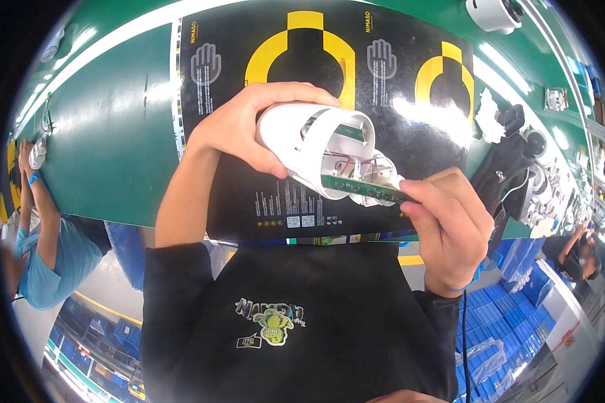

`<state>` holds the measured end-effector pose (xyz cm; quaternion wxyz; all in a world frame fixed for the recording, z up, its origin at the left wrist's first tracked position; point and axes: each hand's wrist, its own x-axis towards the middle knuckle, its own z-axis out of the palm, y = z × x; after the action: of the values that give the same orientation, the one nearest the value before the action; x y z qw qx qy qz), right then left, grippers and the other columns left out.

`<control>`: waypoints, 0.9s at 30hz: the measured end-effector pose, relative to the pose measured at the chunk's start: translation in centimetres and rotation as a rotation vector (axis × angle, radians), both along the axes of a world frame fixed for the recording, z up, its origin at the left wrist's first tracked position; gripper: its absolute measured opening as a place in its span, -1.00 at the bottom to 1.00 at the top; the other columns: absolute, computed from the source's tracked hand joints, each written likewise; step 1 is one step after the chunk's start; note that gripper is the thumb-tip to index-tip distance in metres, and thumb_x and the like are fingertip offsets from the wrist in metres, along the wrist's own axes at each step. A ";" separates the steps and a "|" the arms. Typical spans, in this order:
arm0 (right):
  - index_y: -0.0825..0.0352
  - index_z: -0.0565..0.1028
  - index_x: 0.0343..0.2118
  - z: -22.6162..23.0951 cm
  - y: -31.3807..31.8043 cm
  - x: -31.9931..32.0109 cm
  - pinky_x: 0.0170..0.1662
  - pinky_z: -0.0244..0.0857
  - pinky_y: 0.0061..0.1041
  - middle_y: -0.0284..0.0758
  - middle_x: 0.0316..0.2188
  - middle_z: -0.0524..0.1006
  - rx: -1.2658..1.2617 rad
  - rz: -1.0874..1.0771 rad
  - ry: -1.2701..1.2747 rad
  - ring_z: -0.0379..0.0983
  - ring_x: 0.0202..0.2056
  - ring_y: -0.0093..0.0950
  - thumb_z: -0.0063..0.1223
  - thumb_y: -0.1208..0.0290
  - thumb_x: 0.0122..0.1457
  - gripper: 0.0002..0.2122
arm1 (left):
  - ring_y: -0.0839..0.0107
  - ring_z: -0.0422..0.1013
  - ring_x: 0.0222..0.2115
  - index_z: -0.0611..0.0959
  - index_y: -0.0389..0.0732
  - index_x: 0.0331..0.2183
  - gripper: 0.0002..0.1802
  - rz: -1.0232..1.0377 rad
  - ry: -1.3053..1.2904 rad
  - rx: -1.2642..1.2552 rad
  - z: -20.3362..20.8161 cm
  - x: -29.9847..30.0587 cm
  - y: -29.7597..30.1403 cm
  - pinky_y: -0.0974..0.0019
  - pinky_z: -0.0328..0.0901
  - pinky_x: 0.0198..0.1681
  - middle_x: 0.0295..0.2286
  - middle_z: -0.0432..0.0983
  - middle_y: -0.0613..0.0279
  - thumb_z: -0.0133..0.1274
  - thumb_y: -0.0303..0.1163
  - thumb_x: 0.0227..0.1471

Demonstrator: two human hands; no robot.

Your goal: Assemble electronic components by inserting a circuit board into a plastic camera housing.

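My left hand (238,131) is wrapped round a white rounded plastic housing (286,138), held above a black printed sheet. The housing's open side faces right and shows red and dark wires (343,163) and white inner parts inside. Between thumb and fingers, my right hand (450,225) pinches one end of a narrow green circuit board (366,188). The board's other end lies at the lower rim of the housing's opening; whether it is fixed there I cannot tell. A white part (383,168) with wires sits behind the board, partly hidden by it.
The black sheet with yellow rings (396,127) covers the green bench (114,121). At right lie a crumpled white wrap (491,117) and several white camera-like units (536,144). Another white unit (494,15) stands far right. A person in blue (54,255) works at left. Blue bins (511,322) stand below right.
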<state>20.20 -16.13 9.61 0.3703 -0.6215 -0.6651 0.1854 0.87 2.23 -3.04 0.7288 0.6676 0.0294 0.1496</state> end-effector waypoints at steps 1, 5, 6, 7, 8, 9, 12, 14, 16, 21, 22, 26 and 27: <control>0.41 0.54 -0.37 0.1 -0.2 0.0 -0.52 0.22 -0.50 -0.29 -0.58 0.41 0.000 -0.003 -0.003 0.35 -0.56 -0.39 0.24 0.69 -0.30 -0.69 | 0.20 0.38 -0.11 0.47 -0.37 -0.06 -0.03 -0.009 0.003 0.000 0.0 0.1 0.1 0.24 0.22 -0.01 -0.12 0.42 -0.02 0.38 -0.17 -0.64; 0.41 0.54 -0.37 0.4 -0.2 -0.6 -0.53 0.22 -0.50 -0.30 -0.60 0.39 -0.043 -0.049 -0.001 0.34 -0.57 -0.39 0.22 0.71 -0.31 -0.69 | 0.21 0.39 -0.12 0.48 -0.37 -0.06 -0.01 -0.030 -0.015 0.000 0.0 0.1 0.3 0.28 0.24 -0.03 -0.13 0.43 -0.01 0.38 -0.15 -0.66; 0.41 0.54 -0.37 0.4 -0.1 -0.5 -0.53 0.22 -0.50 -0.30 -0.60 0.39 -0.045 -0.050 -0.002 0.34 -0.57 -0.39 0.22 0.71 -0.31 -0.69 | 0.21 0.39 -0.12 0.48 -0.37 -0.06 -0.01 -0.031 -0.015 -0.002 0.0 0.1 0.2 0.28 0.24 -0.03 -0.13 0.43 -0.01 0.38 -0.15 -0.66; 0.40 0.54 -0.37 0.4 0.1 -0.5 -0.53 0.22 -0.49 -0.30 -0.61 0.39 -0.072 -0.029 -0.018 0.34 -0.58 -0.38 0.21 0.71 -0.31 -0.69 | 0.21 0.39 -0.13 0.49 -0.38 -0.07 -0.02 -0.013 -0.009 0.025 0.0 0.2 0.0 0.29 0.24 -0.04 -0.14 0.44 -0.01 0.38 -0.14 -0.66; 0.40 0.54 -0.36 0.3 0.3 -0.4 -0.53 0.22 -0.49 -0.29 -0.61 0.39 -0.097 -0.009 -0.034 0.34 -0.58 -0.38 0.21 0.71 -0.31 -0.69 | 0.21 0.39 -0.13 0.50 -0.39 -0.08 -0.02 0.004 -0.002 0.054 0.0 0.2 -0.1 0.29 0.25 -0.05 -0.14 0.44 -0.01 0.38 -0.14 -0.66; 0.40 0.54 -0.36 0.4 0.5 -0.6 -0.53 0.22 -0.49 -0.29 -0.61 0.39 -0.098 -0.011 -0.034 0.34 -0.58 -0.38 0.21 0.71 -0.31 -0.69 | 0.21 0.39 -0.13 0.50 -0.39 -0.08 -0.02 0.003 -0.002 0.053 0.2 0.4 -0.2 0.29 0.25 -0.05 -0.14 0.44 -0.01 0.38 -0.14 -0.66; 0.40 0.54 -0.36 0.2 0.9 -0.8 -0.53 0.23 -0.48 -0.28 -0.61 0.41 -0.063 0.135 -0.060 0.34 -0.58 -0.36 0.20 0.70 -0.27 -0.70 | 0.20 0.39 -0.13 0.51 -0.40 -0.09 -0.03 0.009 0.038 0.099 0.5 0.0 -0.4 0.29 0.24 -0.04 -0.15 0.45 -0.02 0.38 -0.13 -0.66; 0.40 0.54 -0.38 1.1 0.6 -0.3 -0.54 0.20 -0.53 -0.29 -0.61 0.40 -0.087 -0.065 -0.002 0.33 -0.60 -0.41 0.21 0.68 -0.24 -0.75 | 0.20 0.39 -0.13 0.50 -0.40 -0.08 -0.01 0.025 -0.005 0.084 -0.1 -0.3 -0.1 0.30 0.24 -0.03 -0.14 0.45 -0.02 0.38 -0.11 -0.67; 0.41 0.55 -0.39 1.9 0.2 0.8 -0.55 0.17 -0.57 -0.31 -0.61 0.41 -0.069 -0.107 0.055 0.32 -0.61 -0.46 0.23 0.66 -0.22 -0.76 | 0.19 0.39 -0.12 0.50 -0.41 -0.08 0.00 -0.006 -0.004 0.066 0.2 0.5 0.6 0.30 0.23 -0.03 -0.14 0.44 -0.02 0.38 -0.11 -0.67; 0.41 0.55 -0.38 0.2 0.1 -0.6 -0.55 0.18 -0.55 -0.30 -0.61 0.41 -0.069 -0.050 0.109 0.32 -0.61 -0.45 0.25 0.67 -0.27 -0.72 | 0.18 0.37 -0.10 0.48 -0.44 -0.07 0.03 -0.027 -0.008 0.083 -0.1 -0.2 0.5 0.26 0.22 -0.01 -0.12 0.42 -0.06 0.39 -0.12 -0.69; 0.41 0.55 -0.38 -0.2 0.1 -0.7 -0.55 0.18 -0.53 -0.31 -0.61 0.40 -0.047 -0.032 0.089 0.32 -0.60 -0.44 0.25 0.67 -0.29 -0.71 | 0.18 0.37 -0.10 0.48 -0.44 -0.07 0.03 -0.029 -0.010 0.083 -0.2 -0.2 0.5 0.26 0.22 -0.01 -0.12 0.42 -0.06 0.39 -0.12 -0.69; 0.46 0.53 -0.39 0.1 -0.3 -0.2 -0.54 0.20 -0.49 -0.31 -0.62 0.37 0.013 0.096 -0.013 0.31 -0.60 -0.39 0.20 0.67 -0.31 -0.71 | 0.19 0.37 -0.10 0.48 -0.44 -0.08 0.02 0.016 0.027 0.068 -0.1 0.1 0.4 0.25 0.22 0.00 -0.13 0.44 -0.06 0.40 -0.13 -0.70; 0.48 0.52 -0.39 0.3 -0.3 -0.1 -0.54 0.21 -0.49 -0.30 -0.62 0.36 0.016 0.157 -0.052 0.31 -0.60 -0.37 0.18 0.66 -0.30 -0.72 | 0.19 0.37 -0.10 0.49 -0.44 -0.08 0.02 0.037 0.029 0.092 -0.1 0.1 0.3 0.25 0.22 -0.01 -0.13 0.44 -0.06 0.40 -0.13 -0.70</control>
<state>20.06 -16.46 9.89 0.3422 -0.5692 -0.7224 0.1923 0.99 2.50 -3.11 0.6940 0.7017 0.0455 0.1544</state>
